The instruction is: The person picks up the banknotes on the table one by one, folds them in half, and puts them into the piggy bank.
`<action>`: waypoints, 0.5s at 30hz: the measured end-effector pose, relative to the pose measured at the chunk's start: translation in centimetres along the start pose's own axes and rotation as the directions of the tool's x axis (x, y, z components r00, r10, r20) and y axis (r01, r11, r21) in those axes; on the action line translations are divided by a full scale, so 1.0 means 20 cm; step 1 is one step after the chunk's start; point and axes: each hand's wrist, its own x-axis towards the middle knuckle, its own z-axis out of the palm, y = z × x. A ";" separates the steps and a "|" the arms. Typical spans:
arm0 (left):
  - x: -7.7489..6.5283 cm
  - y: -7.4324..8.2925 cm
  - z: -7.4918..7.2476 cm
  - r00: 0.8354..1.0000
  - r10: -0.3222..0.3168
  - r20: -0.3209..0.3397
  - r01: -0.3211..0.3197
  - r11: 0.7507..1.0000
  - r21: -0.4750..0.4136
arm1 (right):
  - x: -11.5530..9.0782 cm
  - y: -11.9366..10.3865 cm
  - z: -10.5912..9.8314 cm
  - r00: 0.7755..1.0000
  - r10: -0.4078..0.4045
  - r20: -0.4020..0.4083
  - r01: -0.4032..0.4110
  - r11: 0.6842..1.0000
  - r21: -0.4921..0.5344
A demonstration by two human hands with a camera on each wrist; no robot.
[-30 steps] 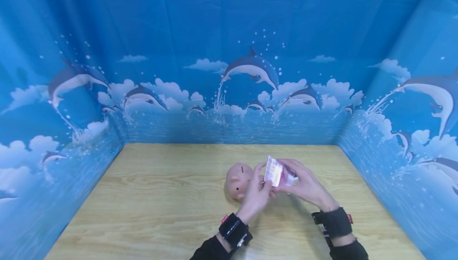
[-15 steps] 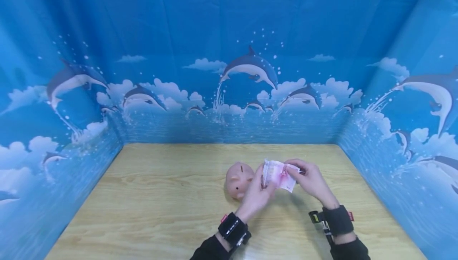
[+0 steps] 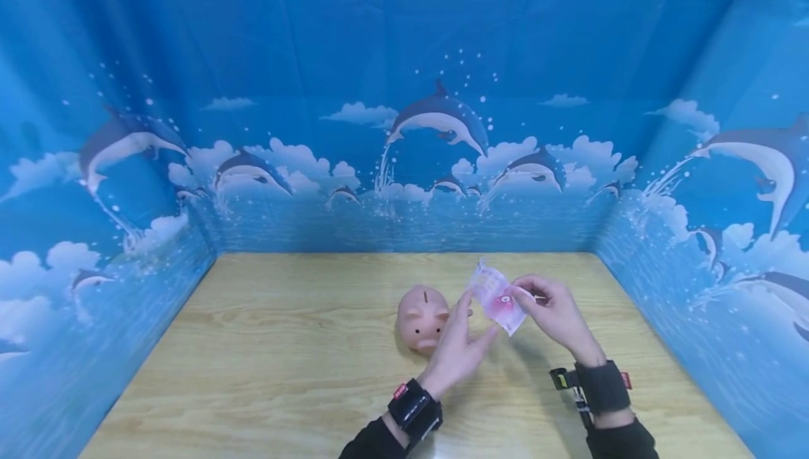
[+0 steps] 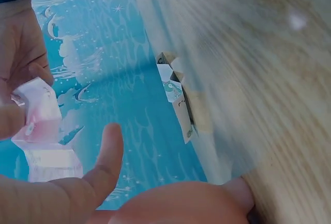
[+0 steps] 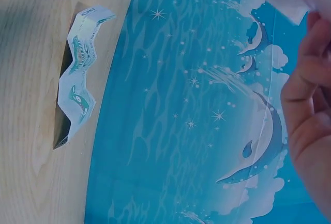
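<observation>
A pink banknote with crease lines is held up above the table, its right edge pinched between the thumb and fingers of my right hand. My left hand is just left of the note, its fingers extended and its thumb apart from them, pointing towards the note's lower edge. Behind the left hand sits a pink piggy bank with a coin slot on top; the hand covers part of its right side. The left wrist view shows the note hanging from the right hand, with the piggy bank at the bottom.
A greenish banknote folded in a zigzag stands on edge on the wooden table in the right wrist view. Blue dolphin-print curtain encloses the table at the back and both sides.
The pink banknote has gone from folded to spread out, and its left end has tilted upward. My left fingers have let go of it and straightened. The right hand keeps pinching it.
</observation>
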 end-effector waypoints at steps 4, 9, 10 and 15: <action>0.01 0.00 0.00 1.000 -0.021 -0.005 0.021 0.997 -0.077 | 0.00 0.00 0.00 0.998 -0.028 0.053 0.028 1.000 -0.004; 0.03 -0.02 -0.01 0.998 -0.014 0.054 0.024 0.983 -0.183 | -0.02 0.00 0.00 0.996 -0.010 0.083 0.011 1.000 -0.004; 0.03 -0.03 -0.01 0.998 -0.007 0.065 0.020 0.978 -0.209 | -0.02 0.00 0.00 0.996 -0.005 0.089 0.005 1.000 0.004; 0.04 -0.05 -0.01 0.996 0.012 0.089 0.012 0.965 -0.263 | -0.01 0.02 0.01 0.994 0.007 0.107 -0.008 1.000 0.016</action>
